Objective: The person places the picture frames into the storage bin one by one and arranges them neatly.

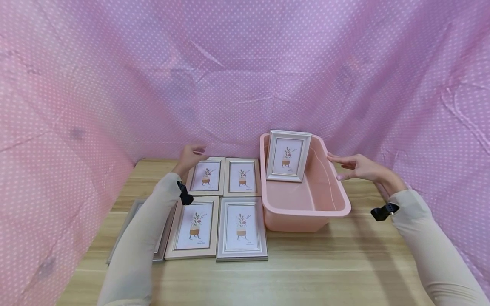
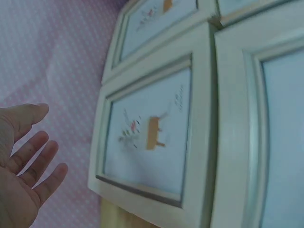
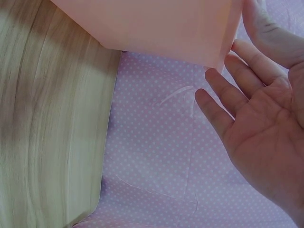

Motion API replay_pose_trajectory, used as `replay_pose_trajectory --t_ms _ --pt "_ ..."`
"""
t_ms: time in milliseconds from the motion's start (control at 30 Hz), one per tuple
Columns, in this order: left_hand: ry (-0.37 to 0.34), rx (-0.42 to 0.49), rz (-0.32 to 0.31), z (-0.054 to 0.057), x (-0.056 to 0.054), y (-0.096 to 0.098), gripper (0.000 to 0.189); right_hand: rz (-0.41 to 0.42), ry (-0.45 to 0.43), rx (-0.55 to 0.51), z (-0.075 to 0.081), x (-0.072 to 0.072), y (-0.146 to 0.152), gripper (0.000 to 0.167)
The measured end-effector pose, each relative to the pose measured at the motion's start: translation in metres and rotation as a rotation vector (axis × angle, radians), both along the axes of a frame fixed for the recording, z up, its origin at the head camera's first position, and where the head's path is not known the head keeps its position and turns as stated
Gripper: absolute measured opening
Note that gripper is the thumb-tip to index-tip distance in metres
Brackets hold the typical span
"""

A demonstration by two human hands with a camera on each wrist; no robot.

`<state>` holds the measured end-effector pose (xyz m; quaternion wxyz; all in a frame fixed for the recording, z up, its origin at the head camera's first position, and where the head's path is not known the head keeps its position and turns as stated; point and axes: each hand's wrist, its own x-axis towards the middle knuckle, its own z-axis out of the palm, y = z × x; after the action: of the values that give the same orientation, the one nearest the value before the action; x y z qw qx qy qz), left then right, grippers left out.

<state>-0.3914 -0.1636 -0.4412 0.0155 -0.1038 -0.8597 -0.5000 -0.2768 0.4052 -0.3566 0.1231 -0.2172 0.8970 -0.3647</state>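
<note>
My left hand (image 1: 190,157), fingers loosely spread and holding nothing, hovers by the back-left picture frame (image 1: 207,175). The left wrist view shows its palm (image 2: 19,190) beside the cream border of a picture frame (image 2: 202,118). At the right side of a pink plastic bin (image 1: 306,212), my right hand (image 1: 361,167) has its fingertips right at the rim. In the right wrist view those fingers (image 3: 228,95) are extended along the bin's wall (image 3: 156,28). A white picture frame (image 1: 289,155) with a potted-plant print leans upright inside the bin, against its back left.
Left of the bin, more picture frames lie face up in rows, including a cream one (image 1: 194,228) and a silver-white one (image 1: 242,229). Darker frames (image 1: 160,250) are partly hidden under my left forearm. Pink dotted cloth (image 1: 237,85) hangs behind the wooden table (image 1: 287,276).
</note>
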Motion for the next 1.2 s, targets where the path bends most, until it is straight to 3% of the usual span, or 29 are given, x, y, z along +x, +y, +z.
replay_pose_trajectory --t_ms 267,533,867,1200 --pt "-0.126 0.048 0.061 -0.026 0.009 -0.025 0.055 0.04 0.016 -0.062 -0.002 0.002 -0.001 0.071" --pt "-0.116 0.031 0.09 -0.045 0.009 -0.043 0.055 0.07 0.01 -0.099 -0.005 0.0 0.002 0.07" --pt "-0.189 0.092 0.123 -0.054 0.011 -0.051 0.053 0.018 0.013 -0.026 -0.002 0.001 0.002 0.072" --pt "-0.302 0.275 0.129 -0.066 0.011 -0.052 0.055 0.02 0.012 -0.025 -0.003 0.0 0.001 0.072"
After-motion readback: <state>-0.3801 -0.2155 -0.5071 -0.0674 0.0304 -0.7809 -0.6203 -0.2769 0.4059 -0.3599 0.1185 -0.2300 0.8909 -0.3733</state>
